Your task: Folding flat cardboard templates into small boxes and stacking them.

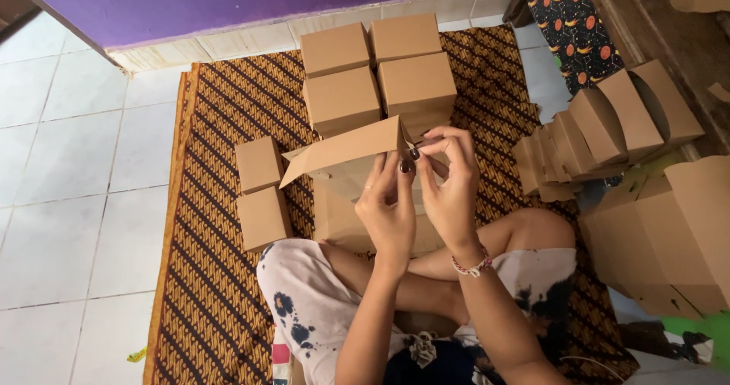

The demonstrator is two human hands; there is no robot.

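I sit cross-legged on a brown patterned mat (228, 278) and hold a half-folded brown cardboard box (346, 153) up in front of me. My left hand (388, 210) grips the box from below, fingers pinching at its upper right corner. My right hand (450, 183), with a beaded bracelet on the wrist, pinches the same corner flap from the right. One long flap of the box sticks out to the left. Both hands touch each other at the fingertips.
Several finished brown boxes (376, 73) are stacked on the mat beyond my hands; two more boxes (261, 191) lie to the left. Flat unfolded box blanks (608, 126) lean in a row at right, with a larger pile (669, 233) nearer. White tiled floor (68, 164) lies left.
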